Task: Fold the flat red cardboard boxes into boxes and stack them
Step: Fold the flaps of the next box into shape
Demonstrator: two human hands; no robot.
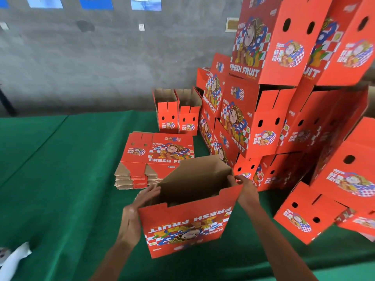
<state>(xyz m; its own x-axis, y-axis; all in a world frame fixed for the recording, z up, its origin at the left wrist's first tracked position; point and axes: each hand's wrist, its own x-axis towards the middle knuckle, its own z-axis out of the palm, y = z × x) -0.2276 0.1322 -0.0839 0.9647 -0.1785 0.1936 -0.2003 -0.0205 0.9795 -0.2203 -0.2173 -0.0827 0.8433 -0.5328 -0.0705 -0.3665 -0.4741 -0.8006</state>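
Hands first: we have both of them on the half-formed box [188, 216], which stands on the green table [60, 179] at six o'clock, its open mouth up and its printed front facing us upside down. Our left hand [138, 207] lies flat along the left end wall, fingers straight and pressed together, their tips reaching past the top rim. Our right hand [244, 186] is at the top right corner, at about one o'clock on the box; the fingers curl over the rim there and seem to pinch it, though the blur keeps us from saying how firmly.

We judge this to be the squaring-up step: the sleeve is opened into a rectangle, and the bottom looks not yet locked, though we cannot see the floor clearly. Next, we think, comes pushing the end walls true, pressing the bottom flaps home, then lifting it to the heap.

Farther off, at eleven o'clock, the pile of flat blanks [156, 157] waits, several deep. Behind it, at twelve, two narrow boxes [176, 116] stand upright side by side with open tops. From one to three o'clock rises the stack of finished boxes [284, 110], leaning unevenly; placing ours there calls for a level seat, lest the tilted ones slide. Beyond all is the grey wall [101, 57].
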